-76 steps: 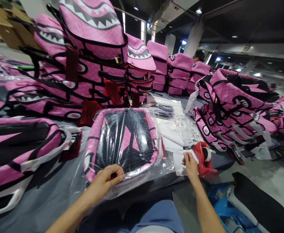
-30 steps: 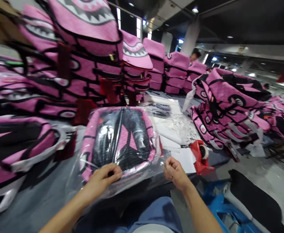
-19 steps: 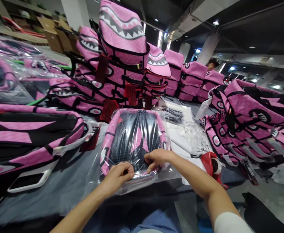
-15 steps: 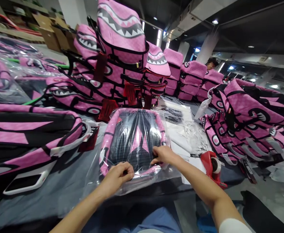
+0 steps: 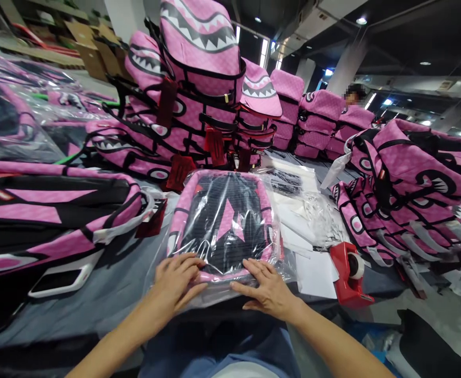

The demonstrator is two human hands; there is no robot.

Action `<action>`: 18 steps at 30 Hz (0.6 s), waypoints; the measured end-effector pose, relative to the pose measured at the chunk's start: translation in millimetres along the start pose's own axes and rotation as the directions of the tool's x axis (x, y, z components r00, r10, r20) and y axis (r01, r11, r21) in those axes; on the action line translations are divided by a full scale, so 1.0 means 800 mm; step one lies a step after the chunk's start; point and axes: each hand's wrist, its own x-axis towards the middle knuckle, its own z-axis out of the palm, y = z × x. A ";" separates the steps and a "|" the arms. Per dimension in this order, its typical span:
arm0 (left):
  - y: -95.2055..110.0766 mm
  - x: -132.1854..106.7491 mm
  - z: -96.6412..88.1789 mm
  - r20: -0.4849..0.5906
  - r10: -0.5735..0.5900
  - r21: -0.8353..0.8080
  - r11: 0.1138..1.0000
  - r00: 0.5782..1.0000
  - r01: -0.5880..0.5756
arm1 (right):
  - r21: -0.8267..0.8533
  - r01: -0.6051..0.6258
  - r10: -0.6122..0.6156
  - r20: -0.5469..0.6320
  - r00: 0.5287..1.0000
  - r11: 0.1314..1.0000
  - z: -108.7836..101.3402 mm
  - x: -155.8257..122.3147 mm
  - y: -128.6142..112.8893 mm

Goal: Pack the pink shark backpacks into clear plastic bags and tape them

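Fingers [image 5: 193, 262] of the left hand [image 5: 175, 281] lie spread and flat on the near edge of the bagged pink backpack [image 5: 226, 220], pressing the clear plastic down; nothing is gripped. At lower centre of the head view the right hand [image 5: 268, 289] does the same just beside it, fingers apart and palm down on the folded plastic at the backpack's bottom edge. That backpack lies flat on the grey table [image 5: 108, 283] at the middle of the frame, its black back panel with a pink triangle facing up inside the bag. Just right of it sit loose plastic bags [image 5: 297, 210] and a white sheet [image 5: 317, 268], with a red tape dispenser [image 5: 348, 273] at the table's edge. Stacked pink shark-mouth backpacks [image 5: 199, 79] rise at upper centre, and another heap [image 5: 407, 184] fills the right side.
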 end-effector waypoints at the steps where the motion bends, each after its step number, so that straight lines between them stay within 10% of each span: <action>1: -0.014 -0.011 -0.004 -0.042 -0.002 0.056 0.998 0.999 0.005 | 0.012 -0.006 0.006 0.000 1.000 1.000 -0.002 0.003 0.001; 5: -0.052 -0.035 -0.018 -0.057 -0.101 0.066 0.992 0.993 0.105 | 0.163 -0.067 0.068 0.002 0.998 0.984 -0.012 0.019 0.004; 12: -0.036 -0.016 -0.025 0.030 -0.195 -0.046 0.980 0.980 0.196 | 0.138 -0.233 0.254 -0.160 0.954 0.963 -0.044 -0.022 -0.012; 14: -0.035 -0.014 -0.028 0.056 -0.187 -0.062 0.980 0.981 0.190 | 0.110 -0.440 0.451 -0.326 0.831 0.891 -0.061 -0.078 -0.011; 18: -0.038 -0.012 -0.031 0.084 -0.170 -0.078 0.981 0.982 0.176 | 0.118 -0.892 0.771 -0.559 0.304 0.437 -0.097 -0.225 0.020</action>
